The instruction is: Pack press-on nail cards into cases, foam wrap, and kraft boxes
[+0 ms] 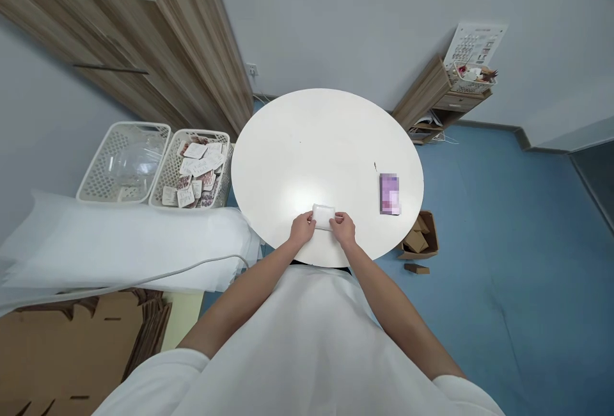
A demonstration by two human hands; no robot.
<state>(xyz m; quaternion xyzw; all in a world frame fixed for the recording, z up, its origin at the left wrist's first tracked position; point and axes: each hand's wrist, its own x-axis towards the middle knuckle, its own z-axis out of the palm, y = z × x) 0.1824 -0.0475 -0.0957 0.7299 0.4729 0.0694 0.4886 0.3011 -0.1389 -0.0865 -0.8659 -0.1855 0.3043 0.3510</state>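
Note:
A small white packet [323,216], rectangular and wrapped in white sheet material, lies flat near the front edge of the round white table [330,128]. My left hand [302,228] pinches its left edge, thumb on the near side. On the right edge, my right hand [343,228] grips it the same way, with fingers bent and thumb on top. What is inside the wrapping is hidden.
A phone-like purple rectangle [389,194], blurred, lies at the table's right. Left stand a basket [158,193] of carded items and a basket [89,179] of clear plastic. White sheets [119,237] and flat cardboard [81,352] lie nearer. A cardboard box [434,240] sits on the floor.

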